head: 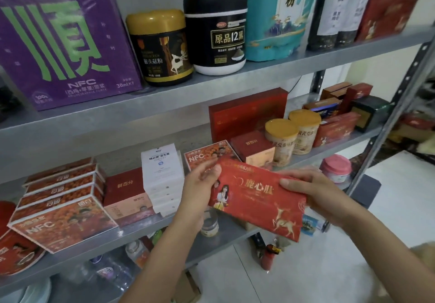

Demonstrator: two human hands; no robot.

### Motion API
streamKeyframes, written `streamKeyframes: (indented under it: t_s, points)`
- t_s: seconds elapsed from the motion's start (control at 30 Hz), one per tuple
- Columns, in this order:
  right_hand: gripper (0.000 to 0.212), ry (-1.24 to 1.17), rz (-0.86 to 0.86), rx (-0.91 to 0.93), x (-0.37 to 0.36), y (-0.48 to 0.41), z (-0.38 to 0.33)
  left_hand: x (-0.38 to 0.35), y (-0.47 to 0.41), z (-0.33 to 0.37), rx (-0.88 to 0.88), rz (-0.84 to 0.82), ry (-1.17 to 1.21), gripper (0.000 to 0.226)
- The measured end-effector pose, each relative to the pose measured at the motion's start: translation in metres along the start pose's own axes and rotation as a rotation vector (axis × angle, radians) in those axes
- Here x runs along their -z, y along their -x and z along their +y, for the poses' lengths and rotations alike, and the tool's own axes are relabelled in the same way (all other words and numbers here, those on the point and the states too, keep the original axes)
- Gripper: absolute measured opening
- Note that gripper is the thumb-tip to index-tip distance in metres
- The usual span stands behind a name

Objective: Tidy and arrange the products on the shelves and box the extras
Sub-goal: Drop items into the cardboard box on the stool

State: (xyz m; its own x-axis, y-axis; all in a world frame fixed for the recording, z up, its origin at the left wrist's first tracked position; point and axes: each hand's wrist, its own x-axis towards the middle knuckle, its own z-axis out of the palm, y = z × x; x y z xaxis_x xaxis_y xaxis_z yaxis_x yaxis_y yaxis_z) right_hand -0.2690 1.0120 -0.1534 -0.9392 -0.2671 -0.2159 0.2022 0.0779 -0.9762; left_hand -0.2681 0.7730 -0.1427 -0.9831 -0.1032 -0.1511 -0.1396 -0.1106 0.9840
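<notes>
Head view shows both hands holding a flat red box [256, 199] in the air, just in front of the middle shelf [141, 235]. The left hand [200, 185] grips its left end and the right hand [315, 192] grips its right end, with fingers curled round the edges. The box is tilted, so it could slip and drop to the floor if one hand lets go too soon. The shelf is packed. An orange NFC box [204, 154] stands right behind the red box, with a small red box [253, 147] beside it and two tubs with yellow lids [281, 145] near that. Pushing the red box in fast could knock the tubs over. A pile of white boxes [162, 173] stands to the left, so there looks to be little room.
</notes>
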Motion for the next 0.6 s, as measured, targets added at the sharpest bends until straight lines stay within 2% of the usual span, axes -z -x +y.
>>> streamKeyframes:
  t_s: [0.07, 0.13, 0.17, 0.2, 0.27, 0.33, 0.4, 0.5, 0.6]
  points:
    - [0.052, -0.039, 0.087, -0.036, 0.007, 0.006, -0.003, -0.01, -0.005, -0.006, -0.016, -0.049, -0.197, 0.019]
    - [0.038, -0.117, 0.221, -0.04, 0.016, 0.013, -0.005, -0.022, -0.003, -0.013, -0.219, -0.015, -0.592, 0.028]
    - [0.031, -0.162, 0.306, -0.032, 0.022, 0.016, -0.003, -0.031, 0.002, -0.015, -0.357, 0.011, -0.705, 0.032]
    - [0.025, -0.212, 0.392, -0.026, 0.03, 0.02, -0.001, -0.043, 0.009, -0.015, -0.482, -0.031, -0.744, 0.037]
    - [0.017, -0.302, 0.524, -0.018, 0.045, 0.032, 0.003, -0.075, 0.023, -0.02, -0.648, -0.307, -0.812, 0.048]
    - [0.018, -0.341, 0.587, -0.017, 0.057, 0.048, 0.006, -0.117, 0.037, -0.033, -0.767, -0.526, -1.03, 0.067]
    - [0.023, -0.355, 0.607, -0.024, 0.071, 0.071, 0.009, -0.156, 0.051, -0.042, -0.853, -0.494, -1.162, 0.076]
    - [0.027, -0.341, 0.574, -0.035, 0.099, 0.117, 0.012, -0.2, 0.063, -0.049, -0.919, -0.382, -0.97, 0.055]
    - [0.042, -0.048, 0.625, -0.044, 0.138, 0.164, 0.016, -0.234, 0.07, -0.055, -0.743, -0.405, -0.741, 0.041]
